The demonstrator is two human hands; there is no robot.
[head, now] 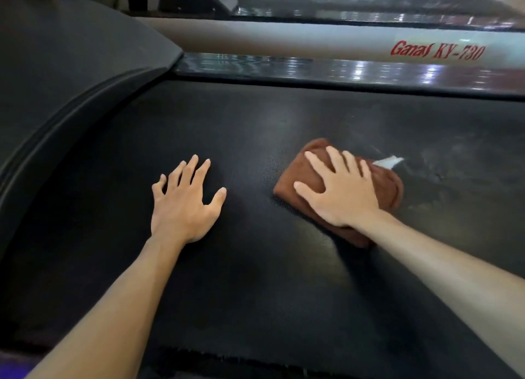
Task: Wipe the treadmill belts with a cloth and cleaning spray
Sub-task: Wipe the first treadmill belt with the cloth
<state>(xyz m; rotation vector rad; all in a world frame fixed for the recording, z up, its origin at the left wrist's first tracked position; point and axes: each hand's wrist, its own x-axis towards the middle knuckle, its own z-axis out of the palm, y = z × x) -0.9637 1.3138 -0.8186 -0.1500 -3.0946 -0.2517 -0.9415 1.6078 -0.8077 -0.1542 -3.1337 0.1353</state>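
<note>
My right hand (341,192) presses flat, fingers spread, on the folded brown cloth (390,184) on the treadmill belt (255,265); my left hand (184,202) rests open on the belt. Streaks beyond the cloth suggest that patch needs wiping; the next treadmill (369,0) remains, I judge.

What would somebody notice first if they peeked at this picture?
Probably the brown cloth, bright against the black treadmill belt, with the right hand pressing flat on it. The left hand rests spread on the belt beside it, and red lettering stands out on the pale rail behind.
</note>
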